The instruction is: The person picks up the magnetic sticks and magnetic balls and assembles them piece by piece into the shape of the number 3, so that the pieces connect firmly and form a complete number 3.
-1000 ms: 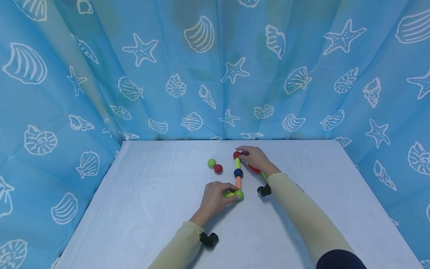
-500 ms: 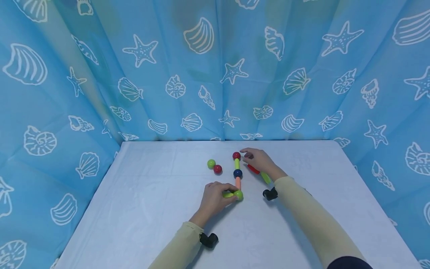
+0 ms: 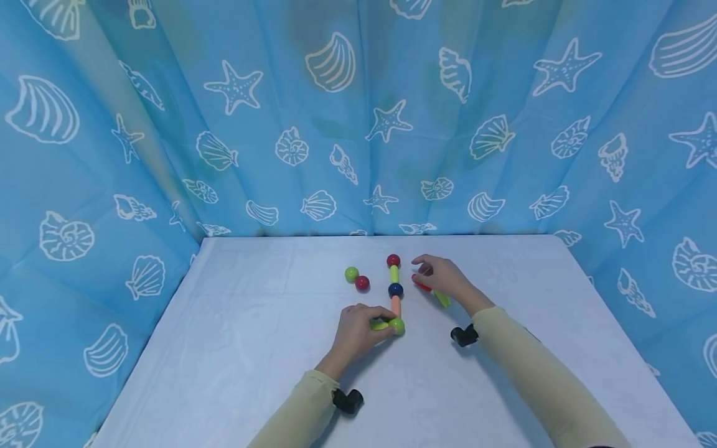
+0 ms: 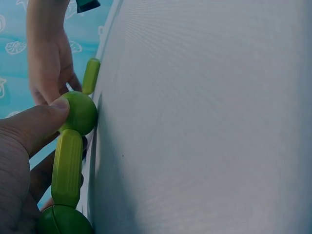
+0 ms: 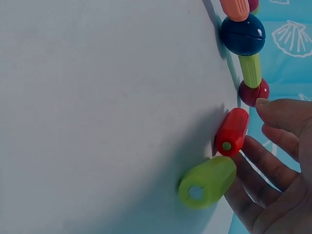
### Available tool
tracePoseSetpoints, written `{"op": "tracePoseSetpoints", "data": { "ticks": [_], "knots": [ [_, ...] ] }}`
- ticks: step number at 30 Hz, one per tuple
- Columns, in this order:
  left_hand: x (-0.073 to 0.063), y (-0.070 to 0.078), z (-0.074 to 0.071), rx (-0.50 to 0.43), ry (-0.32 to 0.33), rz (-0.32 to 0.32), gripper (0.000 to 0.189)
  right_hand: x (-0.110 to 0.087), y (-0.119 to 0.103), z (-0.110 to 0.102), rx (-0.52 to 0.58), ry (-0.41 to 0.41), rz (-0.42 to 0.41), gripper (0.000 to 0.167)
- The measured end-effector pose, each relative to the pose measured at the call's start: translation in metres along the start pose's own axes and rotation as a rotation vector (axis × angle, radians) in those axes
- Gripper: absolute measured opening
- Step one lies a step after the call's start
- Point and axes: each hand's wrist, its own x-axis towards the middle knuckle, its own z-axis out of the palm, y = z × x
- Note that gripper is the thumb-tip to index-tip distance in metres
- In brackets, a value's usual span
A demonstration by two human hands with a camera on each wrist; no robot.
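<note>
My left hand (image 3: pixel 355 333) pinches a green ball (image 4: pixel 80 113) between thumb and fingers. A yellow-green rod (image 4: pixel 67 167) joins this ball to a second green ball (image 4: pixel 64 222) under the palm. Running away from the pinched ball is a line of magnetic building pieces: an orange rod (image 3: pixel 396 306), a dark blue ball (image 3: pixel 395 290), a yellow-green rod (image 3: pixel 394 274) and a red ball (image 3: pixel 393 261). To the right of the line, my right hand (image 3: pixel 445 278) hovers with loosely bent fingers beside a loose red rod (image 5: pixel 233 130) and green rod (image 5: pixel 208 183), holding nothing.
A loose green ball (image 3: pixel 351 274) and a loose red ball (image 3: pixel 362 284) lie touching, left of the line. The white-covered table (image 3: pixel 252 298) ends at a blue shell-patterned curtain (image 3: pixel 330 143) at the back.
My right hand has let go of the far red ball and moved right and nearer, to beside the red rod. The left hand keeps its pinch on the green ball.
</note>
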Motion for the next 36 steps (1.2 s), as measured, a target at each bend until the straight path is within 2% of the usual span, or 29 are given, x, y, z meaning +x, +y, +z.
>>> {"op": "tracePoseSetpoints", "data": {
  "ticks": [8,16,30,36],
  "knots": [
    [-0.001,-0.002,-0.002,-0.009,-0.002,0.004,0.028,-0.010,0.007,0.002,-0.018,-0.006,0.029,0.038],
    [-0.001,0.000,-0.001,-0.021,0.000,-0.007,0.028,-0.012,0.009,0.006,-0.036,0.018,0.006,0.029],
    [0.000,-0.001,-0.001,-0.025,0.004,0.003,0.027,-0.011,0.005,0.011,-0.021,0.059,0.053,0.019],
    [-0.001,0.001,-0.001,-0.021,0.006,0.009,0.027,-0.011,0.001,0.014,-0.015,0.065,0.041,0.016]
  ]
}}
